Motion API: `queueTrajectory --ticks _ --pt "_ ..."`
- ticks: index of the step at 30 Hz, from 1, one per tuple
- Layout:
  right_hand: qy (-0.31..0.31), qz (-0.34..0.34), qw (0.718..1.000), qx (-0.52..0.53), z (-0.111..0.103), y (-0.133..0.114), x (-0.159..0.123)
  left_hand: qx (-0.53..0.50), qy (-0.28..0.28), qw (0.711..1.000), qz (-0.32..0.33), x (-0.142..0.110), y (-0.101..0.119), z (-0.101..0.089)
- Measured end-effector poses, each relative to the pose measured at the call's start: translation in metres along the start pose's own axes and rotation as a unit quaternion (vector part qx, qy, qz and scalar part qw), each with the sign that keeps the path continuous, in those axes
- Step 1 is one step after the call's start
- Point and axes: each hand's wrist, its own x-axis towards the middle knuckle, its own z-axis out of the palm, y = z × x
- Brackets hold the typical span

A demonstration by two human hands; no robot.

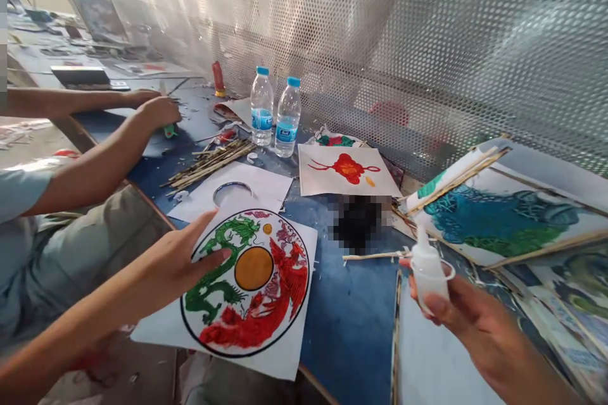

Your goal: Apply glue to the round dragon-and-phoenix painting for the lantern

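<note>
Our right hand (468, 316) has its fingers closed round a small glue bottle (427, 269) above the table's near edge; light, squeezable plastic, best gripped at the body. Our left hand (178, 262), fingers spread, presses the thin, easily creased dragon sheet (251, 278) flat.

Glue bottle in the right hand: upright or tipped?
Upright: the glue bottle stands nozzle-up in the right hand, fingers around its base.

red-green dragon print (247, 285), white glue bottle (427, 269)
</note>
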Motion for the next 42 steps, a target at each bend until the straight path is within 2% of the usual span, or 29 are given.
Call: queueTrajectory --ticks 1,3,4,5,6,8,10,12,16,18,23,31,36,42 --pt "-0.016 0.025 1.0 0.008 0.006 0.0 0.0 0.093 0.023 0.995 0.027 -0.004 0.0 0.0" --pt "-0.033 0.048 0.998 0.0 0.016 0.001 0.001 0.236 0.088 0.963 0.099 -0.012 0.005 0.005" --pt "-0.039 0.046 0.998 -0.022 0.02 0.001 0.003 0.27 0.114 0.946 0.141 -0.017 0.009 0.008" --pt "-0.044 0.038 0.997 -0.053 0.024 0.001 0.006 0.285 0.113 0.933 0.186 -0.02 0.014 0.013" --pt "-0.052 0.029 0.994 -0.089 0.027 -0.001 0.01 0.286 0.085 0.925 0.236 -0.023 0.02 0.018" --pt "-0.066 0.017 0.985 -0.157 0.032 -0.005 0.02 0.266 -0.012 0.907 0.326 -0.021 0.031 0.03" --pt "-0.066 0.012 0.977 -0.204 0.036 -0.012 0.032 0.249 -0.093 0.887 0.378 -0.013 0.039 0.04" --pt "-0.043 -0.008 0.971 -0.233 0.042 -0.019 0.043 0.246 -0.127 0.873 0.402 0.0 0.044 0.048" --pt "0.013 -0.073 0.957 -0.28 0.055 -0.031 0.061 0.266 -0.161 0.831 0.462 0.028 0.047 0.056" --pt "0.016 -0.071 0.954 -0.292 0.061 -0.035 0.066 0.268 -0.166 0.828 0.465 0.036 0.049 0.059" --pt "0.009 -0.022 0.951 -0.309 0.066 -0.042 0.074 0.255 -0.181 0.854 0.416 0.042 0.05 0.062" --pt "0.022 -0.112 0.924 -0.364 0.071 -0.047 0.085 0.217 -0.173 0.867 0.414 0.04 0.036 0.066" --pt "0.0 -0.165 0.907 -0.388 0.073 -0.051 0.086 0.202 -0.177 0.873 0.407 0.04 0.034 0.068" --pt "-0.017 -0.164 0.898 -0.407 0.071 -0.057 0.085 0.2 -0.189 0.874 0.399 0.041 0.032 0.069"
